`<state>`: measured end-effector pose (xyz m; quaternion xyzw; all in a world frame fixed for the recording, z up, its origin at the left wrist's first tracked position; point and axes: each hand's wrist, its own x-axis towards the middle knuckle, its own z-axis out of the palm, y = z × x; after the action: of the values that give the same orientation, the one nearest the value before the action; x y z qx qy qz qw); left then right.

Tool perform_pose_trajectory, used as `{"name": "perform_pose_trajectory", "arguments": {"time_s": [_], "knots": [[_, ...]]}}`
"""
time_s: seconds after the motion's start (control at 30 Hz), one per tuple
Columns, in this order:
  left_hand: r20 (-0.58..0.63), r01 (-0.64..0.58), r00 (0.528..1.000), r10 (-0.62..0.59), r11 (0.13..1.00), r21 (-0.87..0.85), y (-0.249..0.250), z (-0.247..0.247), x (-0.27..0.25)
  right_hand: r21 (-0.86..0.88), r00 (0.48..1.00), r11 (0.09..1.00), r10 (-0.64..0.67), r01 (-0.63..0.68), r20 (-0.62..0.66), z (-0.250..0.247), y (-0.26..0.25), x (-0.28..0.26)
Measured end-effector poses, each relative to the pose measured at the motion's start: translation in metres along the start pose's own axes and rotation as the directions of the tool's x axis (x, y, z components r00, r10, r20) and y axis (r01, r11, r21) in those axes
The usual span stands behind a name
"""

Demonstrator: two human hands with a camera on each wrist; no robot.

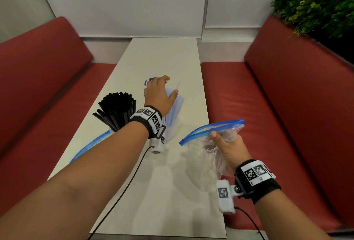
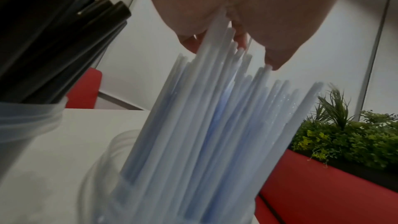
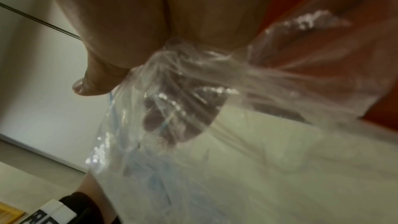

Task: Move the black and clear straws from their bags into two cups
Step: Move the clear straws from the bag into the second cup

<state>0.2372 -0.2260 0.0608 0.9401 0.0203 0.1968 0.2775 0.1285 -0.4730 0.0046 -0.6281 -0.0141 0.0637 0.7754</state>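
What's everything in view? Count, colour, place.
black straws: one bunch, black, in left cup
clear straws: one bunch, bluish-clear, in right cup
left cup: one, clear, on table
right cup: one, clear, beside it
held bag: one, clear, blue zip, above table
second bag: one, blue zip, on table behind left forearm
table: one, white, centre
benches: two, red, flanking table
plants: green, behind right bench
wrist bands: two, black-and-white, on wrists
left hand: grips clear straws' tops
right hand: grips held bag

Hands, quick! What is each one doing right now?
Left hand: curled round the tops of the clear straws.
Right hand: gripping the scrunched zip bag.
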Motion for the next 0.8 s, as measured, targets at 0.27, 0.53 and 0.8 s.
{"name": "perform_pose_trajectory", "arguments": {"time_s": [0.27, 0.53, 0.8], "knots": [[0.327, -0.180, 0.939, 0.110, 0.964, 0.194, 0.028, -0.008, 0.040, -0.025, 1.000, 1.000, -0.018, 0.018, -0.009, 0.004, -0.010, -0.013], [0.216, -0.204, 0.967, 0.133, 0.913, 0.353, 0.015, -0.042, 0.044, -0.014, 1.000, 1.000, -0.010, 0.010, -0.021, 0.001, -0.003, -0.015], [0.136, -0.127, 0.987, 0.082, 0.923, 0.363, 0.014, -0.055, 0.029, -0.050, 0.999, 0.998, -0.025, 0.023, -0.040, 0.013, -0.010, -0.017]]}}
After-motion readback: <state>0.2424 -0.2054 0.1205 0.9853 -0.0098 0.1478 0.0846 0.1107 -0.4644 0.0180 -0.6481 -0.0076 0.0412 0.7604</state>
